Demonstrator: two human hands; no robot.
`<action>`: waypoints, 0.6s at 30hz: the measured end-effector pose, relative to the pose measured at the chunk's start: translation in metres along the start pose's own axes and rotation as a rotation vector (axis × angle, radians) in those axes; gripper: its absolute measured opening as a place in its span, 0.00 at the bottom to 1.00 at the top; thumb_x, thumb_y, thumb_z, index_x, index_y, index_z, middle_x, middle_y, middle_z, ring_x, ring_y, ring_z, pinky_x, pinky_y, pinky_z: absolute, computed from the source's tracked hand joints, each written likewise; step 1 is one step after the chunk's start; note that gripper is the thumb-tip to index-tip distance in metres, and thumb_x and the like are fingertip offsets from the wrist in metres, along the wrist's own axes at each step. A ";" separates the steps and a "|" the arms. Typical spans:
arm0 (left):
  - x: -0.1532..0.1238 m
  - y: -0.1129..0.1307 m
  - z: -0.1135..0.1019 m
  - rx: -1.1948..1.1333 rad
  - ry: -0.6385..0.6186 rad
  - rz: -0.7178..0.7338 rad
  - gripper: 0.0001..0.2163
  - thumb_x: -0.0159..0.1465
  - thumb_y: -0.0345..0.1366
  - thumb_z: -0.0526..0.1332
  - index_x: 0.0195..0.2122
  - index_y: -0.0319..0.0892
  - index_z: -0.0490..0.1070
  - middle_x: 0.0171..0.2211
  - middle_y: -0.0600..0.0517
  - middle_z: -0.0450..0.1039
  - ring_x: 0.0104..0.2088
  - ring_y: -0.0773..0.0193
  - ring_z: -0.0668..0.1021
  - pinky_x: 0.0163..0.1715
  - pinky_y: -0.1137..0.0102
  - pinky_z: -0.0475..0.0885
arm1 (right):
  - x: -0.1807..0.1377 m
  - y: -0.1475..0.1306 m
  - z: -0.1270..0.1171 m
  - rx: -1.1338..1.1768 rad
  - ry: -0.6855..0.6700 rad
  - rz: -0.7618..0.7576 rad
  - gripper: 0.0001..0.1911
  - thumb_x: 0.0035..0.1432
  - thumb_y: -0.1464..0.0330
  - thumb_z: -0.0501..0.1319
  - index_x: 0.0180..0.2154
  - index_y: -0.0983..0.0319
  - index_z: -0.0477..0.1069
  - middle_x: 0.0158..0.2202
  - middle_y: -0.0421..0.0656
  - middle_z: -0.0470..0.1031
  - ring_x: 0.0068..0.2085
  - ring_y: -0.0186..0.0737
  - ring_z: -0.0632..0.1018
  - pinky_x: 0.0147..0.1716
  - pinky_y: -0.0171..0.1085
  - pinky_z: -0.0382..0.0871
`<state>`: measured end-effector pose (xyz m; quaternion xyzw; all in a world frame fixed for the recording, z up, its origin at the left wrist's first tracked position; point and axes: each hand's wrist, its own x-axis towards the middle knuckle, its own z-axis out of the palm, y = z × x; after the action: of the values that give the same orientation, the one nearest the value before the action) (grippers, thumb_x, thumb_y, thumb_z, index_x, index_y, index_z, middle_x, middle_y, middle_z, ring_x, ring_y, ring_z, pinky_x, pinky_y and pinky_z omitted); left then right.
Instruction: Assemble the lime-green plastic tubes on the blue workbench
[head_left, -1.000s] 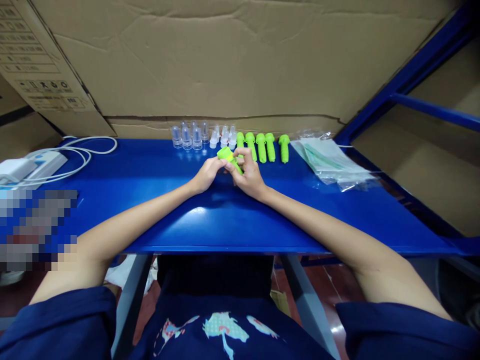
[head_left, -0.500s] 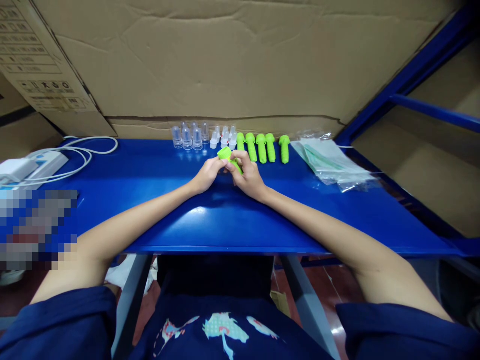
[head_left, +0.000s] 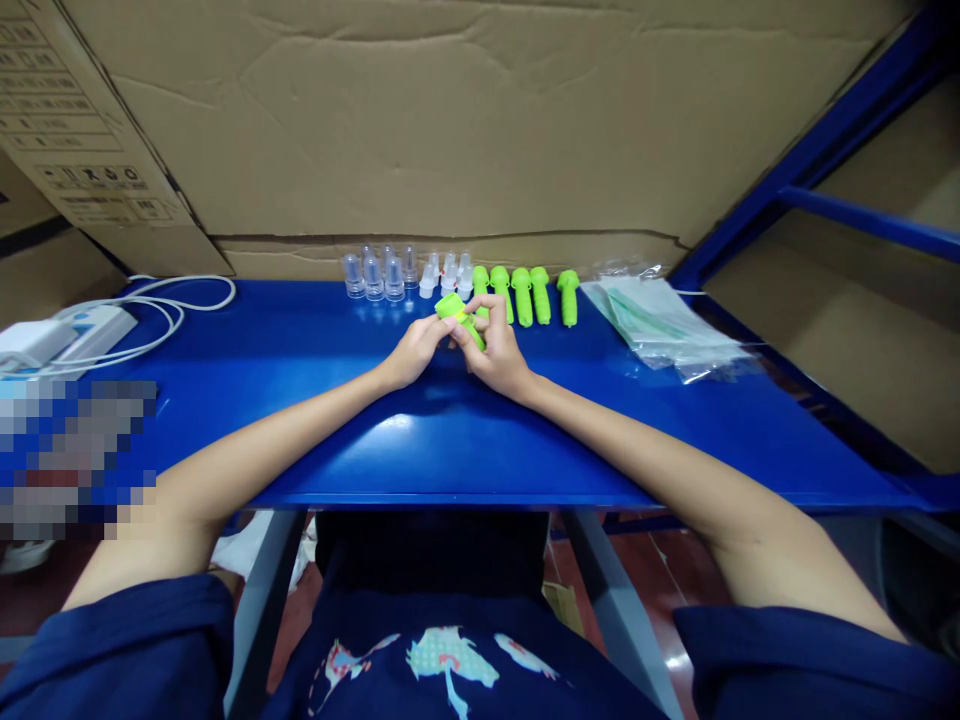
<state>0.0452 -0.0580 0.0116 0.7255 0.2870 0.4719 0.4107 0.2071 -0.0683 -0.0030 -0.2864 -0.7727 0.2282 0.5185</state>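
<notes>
Between my two hands is a bright green plastic piece (head_left: 448,303) with a flared head and a narrower body, held tilted above the table. A small yellow spot shows near its neck. My left hand (head_left: 415,352) pinches it near the head with thumb and fingers. My right hand (head_left: 496,355) is closed round the narrower body, its index finger arched over the piece. Part of the body is hidden behind the right fingers. Just behind my hands stand several similar green pieces (head_left: 523,298) in a row, one (head_left: 569,298) set slightly apart on the right.
Several clear plastic tubes (head_left: 374,277) and small translucent white caps (head_left: 427,282) stand at the back of the blue table (head_left: 337,440). At right lies a clear plastic bag (head_left: 660,325) with green-and-white contents. White cables (head_left: 180,300) and a power strip (head_left: 101,335) are on the left. Cardboard (head_left: 450,130) walls the back.
My right index finger has lifted and straightened a little, uncovering more of the green piece's neck. My left hand and the items on the table have stayed put.
</notes>
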 end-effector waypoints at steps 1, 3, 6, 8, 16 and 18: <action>0.000 0.000 0.000 -0.002 0.000 0.001 0.20 0.66 0.53 0.54 0.26 0.42 0.64 0.26 0.52 0.67 0.32 0.63 0.70 0.38 0.68 0.67 | 0.000 0.000 0.000 -0.002 0.001 0.004 0.22 0.68 0.47 0.57 0.49 0.55 0.54 0.35 0.41 0.78 0.29 0.39 0.79 0.27 0.40 0.75; 0.000 0.000 0.000 -0.005 -0.001 0.003 0.20 0.66 0.53 0.54 0.26 0.42 0.64 0.26 0.52 0.67 0.32 0.63 0.70 0.39 0.68 0.67 | 0.000 0.000 0.000 -0.007 -0.003 0.008 0.22 0.68 0.48 0.57 0.50 0.55 0.54 0.35 0.42 0.78 0.29 0.39 0.80 0.27 0.40 0.76; 0.000 -0.001 0.000 -0.007 -0.003 0.010 0.21 0.66 0.54 0.53 0.26 0.41 0.65 0.26 0.52 0.67 0.32 0.63 0.70 0.38 0.68 0.67 | 0.000 0.000 0.000 -0.002 -0.007 0.002 0.22 0.69 0.49 0.57 0.51 0.55 0.54 0.36 0.43 0.79 0.29 0.39 0.80 0.27 0.40 0.76; 0.000 -0.001 0.000 -0.008 -0.003 0.015 0.21 0.66 0.54 0.53 0.26 0.42 0.65 0.26 0.52 0.67 0.31 0.63 0.70 0.38 0.68 0.67 | 0.000 -0.001 0.000 0.006 -0.005 -0.001 0.22 0.68 0.49 0.57 0.51 0.55 0.54 0.36 0.43 0.79 0.30 0.40 0.80 0.27 0.40 0.76; 0.000 0.002 0.001 -0.010 0.000 -0.023 0.19 0.68 0.49 0.53 0.26 0.41 0.64 0.26 0.53 0.66 0.32 0.64 0.70 0.39 0.68 0.66 | 0.001 -0.003 0.000 0.010 0.000 0.007 0.23 0.68 0.47 0.57 0.48 0.55 0.53 0.33 0.40 0.77 0.25 0.37 0.77 0.28 0.41 0.76; 0.000 0.002 0.001 -0.015 0.000 -0.029 0.18 0.69 0.47 0.53 0.26 0.41 0.65 0.26 0.53 0.67 0.32 0.64 0.70 0.40 0.68 0.67 | 0.001 -0.004 0.000 0.006 -0.004 0.004 0.22 0.68 0.47 0.57 0.48 0.55 0.53 0.33 0.40 0.77 0.26 0.38 0.77 0.27 0.40 0.75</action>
<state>0.0457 -0.0596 0.0135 0.7181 0.2941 0.4679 0.4229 0.2061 -0.0706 0.0006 -0.2857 -0.7725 0.2322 0.5174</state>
